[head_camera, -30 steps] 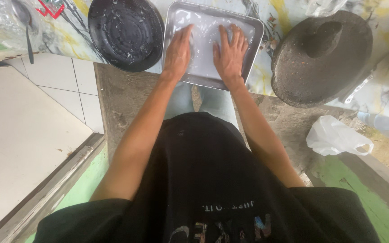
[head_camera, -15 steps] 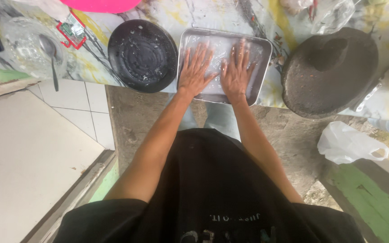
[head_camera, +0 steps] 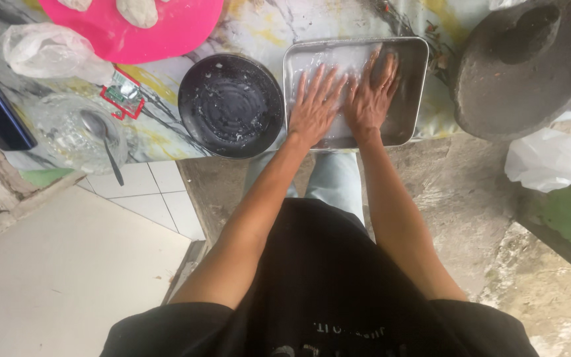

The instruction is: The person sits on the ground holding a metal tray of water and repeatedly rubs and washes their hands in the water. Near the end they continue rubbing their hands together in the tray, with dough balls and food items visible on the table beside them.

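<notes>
Hands lie flat, side by side, inside a rectangular metal baking tray (head_camera: 418, 86) at about one o'clock in the head view. The left hand (head_camera: 315, 106) has its fingers spread wide and pressed down on the tray floor; the right hand (head_camera: 373, 92) lies just beside it, fingers closer together and also flat. Neither pinches or holds anything. The tray floor shows a thin, wet, whitish film, streaked and uneven, with bare dark metal at the right end. By that look the coating reaches most of the left and middle part, while the right end appears less covered, so the spreading seems well along but not finished. Just beside the tray at eleven o'clock sits a round black pan (head_camera: 230, 106) smeared with the same pale residue. Farther off at ten o'clock a metal spoon (head_camera: 102, 142) rests in a clear glass bowl (head_camera: 61, 142). A grey stone mortar (head_camera: 530, 63) stands at two o'clock, and a pink round board (head_camera: 166, 30) at twelve.
</notes>
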`<action>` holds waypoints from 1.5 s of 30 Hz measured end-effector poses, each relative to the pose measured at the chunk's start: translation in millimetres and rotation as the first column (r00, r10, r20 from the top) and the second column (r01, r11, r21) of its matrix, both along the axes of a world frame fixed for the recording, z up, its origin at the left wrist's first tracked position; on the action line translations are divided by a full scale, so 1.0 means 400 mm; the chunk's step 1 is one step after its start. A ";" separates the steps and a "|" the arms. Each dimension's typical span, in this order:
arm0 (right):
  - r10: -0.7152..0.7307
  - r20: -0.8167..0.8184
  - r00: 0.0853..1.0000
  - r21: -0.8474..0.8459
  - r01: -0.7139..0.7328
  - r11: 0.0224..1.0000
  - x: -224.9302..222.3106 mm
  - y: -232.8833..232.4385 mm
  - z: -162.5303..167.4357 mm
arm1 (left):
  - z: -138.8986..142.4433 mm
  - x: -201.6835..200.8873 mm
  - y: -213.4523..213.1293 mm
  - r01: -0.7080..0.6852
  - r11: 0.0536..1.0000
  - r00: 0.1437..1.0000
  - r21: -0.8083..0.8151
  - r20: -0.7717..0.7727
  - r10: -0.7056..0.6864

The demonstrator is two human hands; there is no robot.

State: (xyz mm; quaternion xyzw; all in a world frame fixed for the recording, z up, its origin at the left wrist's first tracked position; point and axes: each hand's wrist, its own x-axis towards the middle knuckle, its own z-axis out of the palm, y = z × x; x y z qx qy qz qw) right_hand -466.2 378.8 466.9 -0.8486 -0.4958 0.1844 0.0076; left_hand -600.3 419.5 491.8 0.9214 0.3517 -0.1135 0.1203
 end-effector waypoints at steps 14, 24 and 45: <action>0.079 -0.017 0.997 0.099 -0.077 0.992 0.001 -0.020 -0.024 | 0.002 0.013 0.035 0.105 0.992 0.991 -0.067 -0.071 -0.109; 0.068 -0.001 0.998 0.480 -0.059 0.875 0.000 0.011 0.009 | 0.034 -0.013 -0.001 -0.197 0.921 0.721 -0.335 0.587 0.368; 0.323 -0.612 0.722 0.595 0.152 0.789 0.066 0.064 0.135 | 0.073 0.066 0.028 -0.121 0.240 -0.063 -0.963 0.249 0.967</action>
